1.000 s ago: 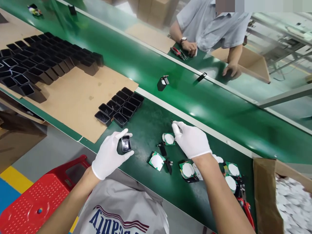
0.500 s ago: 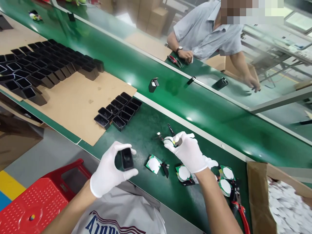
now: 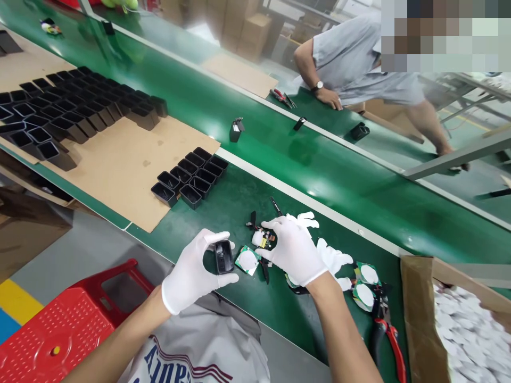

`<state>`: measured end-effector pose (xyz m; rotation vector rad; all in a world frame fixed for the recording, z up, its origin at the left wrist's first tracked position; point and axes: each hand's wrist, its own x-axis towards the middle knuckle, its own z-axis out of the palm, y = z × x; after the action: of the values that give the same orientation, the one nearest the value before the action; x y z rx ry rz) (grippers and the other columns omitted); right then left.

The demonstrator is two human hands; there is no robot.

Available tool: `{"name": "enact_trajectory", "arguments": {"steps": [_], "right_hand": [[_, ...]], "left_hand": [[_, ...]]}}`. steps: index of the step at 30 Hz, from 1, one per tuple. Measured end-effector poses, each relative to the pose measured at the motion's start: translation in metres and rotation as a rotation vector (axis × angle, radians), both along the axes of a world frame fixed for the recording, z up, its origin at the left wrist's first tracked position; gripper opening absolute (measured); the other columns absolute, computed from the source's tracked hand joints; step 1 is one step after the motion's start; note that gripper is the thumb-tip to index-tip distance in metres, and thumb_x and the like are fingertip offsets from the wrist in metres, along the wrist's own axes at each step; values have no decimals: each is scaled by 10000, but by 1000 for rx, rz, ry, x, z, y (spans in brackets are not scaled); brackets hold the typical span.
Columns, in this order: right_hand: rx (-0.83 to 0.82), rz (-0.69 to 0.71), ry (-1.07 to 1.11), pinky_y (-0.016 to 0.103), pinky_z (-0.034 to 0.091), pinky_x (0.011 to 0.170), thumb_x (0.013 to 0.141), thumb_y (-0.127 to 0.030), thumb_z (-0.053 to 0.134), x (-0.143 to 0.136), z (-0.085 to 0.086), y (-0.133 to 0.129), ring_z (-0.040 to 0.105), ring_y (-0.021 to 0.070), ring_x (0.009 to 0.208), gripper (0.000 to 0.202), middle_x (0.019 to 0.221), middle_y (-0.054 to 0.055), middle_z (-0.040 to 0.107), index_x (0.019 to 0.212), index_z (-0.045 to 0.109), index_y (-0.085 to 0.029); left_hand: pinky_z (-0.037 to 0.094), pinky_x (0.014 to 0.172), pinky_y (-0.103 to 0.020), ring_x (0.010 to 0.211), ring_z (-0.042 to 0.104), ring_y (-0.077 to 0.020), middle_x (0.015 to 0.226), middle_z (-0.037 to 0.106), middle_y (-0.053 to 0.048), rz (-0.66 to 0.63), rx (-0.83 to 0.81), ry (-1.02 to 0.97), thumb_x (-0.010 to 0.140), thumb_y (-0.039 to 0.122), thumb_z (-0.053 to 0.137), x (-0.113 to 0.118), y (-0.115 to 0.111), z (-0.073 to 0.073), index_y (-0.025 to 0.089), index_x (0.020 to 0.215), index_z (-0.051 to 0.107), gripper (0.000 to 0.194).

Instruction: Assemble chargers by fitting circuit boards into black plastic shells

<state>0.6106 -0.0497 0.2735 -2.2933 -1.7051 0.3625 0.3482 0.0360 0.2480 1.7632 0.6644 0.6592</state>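
A black rectangular case (image 3: 224,257), its open side toward the camera, is gripped by my white-gloved left hand (image 3: 195,271) between thumb and fingers. My gloved right hand (image 3: 293,250) pinches a small circuit assembly (image 3: 264,239) with yellow and white parts and a black piece on wires. Between the hands, a green board with a white round pad (image 3: 247,260) lies on the green table (image 3: 231,213). More boards (image 3: 364,296) lie right of my right hand, next to red-handled pliers (image 3: 386,335). White gloves (image 3: 333,258) lie behind that hand.
Black cases (image 3: 191,196) stand in a group at the cardboard sheet's (image 3: 136,165) edge, with many more at left. A green belt (image 3: 279,159) carries a few parts. An open carton (image 3: 419,319) stands at right, a red stool (image 3: 80,324) at lower left. Another person (image 3: 351,58) leans opposite.
Both hands have come closer together. The left hand moved right with the case; the right hand moved left and down with the circuit assembly. The person opposite shifted right, and belt parts moved left.
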Motion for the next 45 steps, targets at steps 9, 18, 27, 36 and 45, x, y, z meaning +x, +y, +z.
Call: {"name": "enact_trajectory", "arguments": {"steps": [9, 18, 27, 36, 45], "right_hand": [[178, -78, 437, 476, 649, 950, 936, -427, 744, 1, 30, -19, 811, 325, 1079, 420, 1086, 82, 819, 1300, 661, -237], [512, 108, 860, 498, 689, 972, 914, -591, 814, -84, 67, -32, 808, 368, 1126, 497, 1198, 112, 815, 1297, 741, -283], [489, 109, 741, 420, 676, 979, 838, -333, 904, -86, 67, -34, 800, 318, 1140, 469, 1256, 87, 805, 1272, 743, -258], [492, 77, 687, 442, 695, 868, 833, -152, 849, -92, 73, -26, 820, 299, 1022, 531, 1219, 21, 825, 1300, 734, -377], [495, 90, 578, 461, 660, 872, 793, -125, 851, -92, 64, -26, 741, 283, 1009, 522, 1125, 27, 787, 1243, 741, -365]], "left_hand": [[630, 971, -408, 1083, 793, -253, 1204, 772, -28, 11, -41, 62, 615, 176, 1036, -8, 3, 25, 273, 1252, 682, 736], [670, 920, -378, 1073, 811, -269, 1206, 801, -50, -101, 33, -41, 685, 325, 1043, -4, 7, 53, 301, 1294, 739, 681], [685, 935, -368, 1106, 811, -275, 1265, 787, -67, -155, 125, -152, 762, 341, 999, -5, 6, 45, 323, 1416, 673, 731], [691, 969, -414, 1114, 808, -293, 1266, 800, -71, -120, 75, -77, 731, 356, 1010, -5, 4, 46, 303, 1297, 743, 628], [698, 862, -494, 1030, 801, -340, 1086, 814, -53, -108, -22, -53, 729, 340, 982, 0, 7, 55, 317, 1144, 801, 453]]}}
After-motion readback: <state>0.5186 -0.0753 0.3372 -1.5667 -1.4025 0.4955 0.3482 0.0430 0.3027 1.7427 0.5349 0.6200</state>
